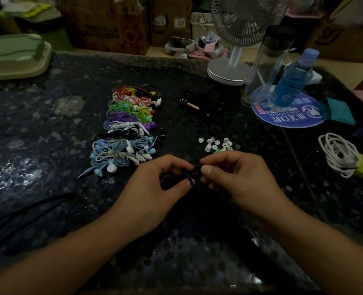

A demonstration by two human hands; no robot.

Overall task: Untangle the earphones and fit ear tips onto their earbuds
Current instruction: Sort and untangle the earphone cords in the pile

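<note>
My left hand pinches a black earbud between thumb and fingers, just above the dark table. Facing it, my right hand has thumb and fingers curled together at the earbud's tip; whatever small dark piece it pinches is too dark to make out. A cluster of several white ear tips, with one green among them, lies just beyond my right hand. A pile of bundled earphones in blue, white, black, purple, green, pink and orange stretches away to the left of centre.
A black earphone tangle with jack plugs lies farther back. A white fan base, a clear flask and a blue bottle on a round blue pad stand at the back right. A coiled white cable lies right.
</note>
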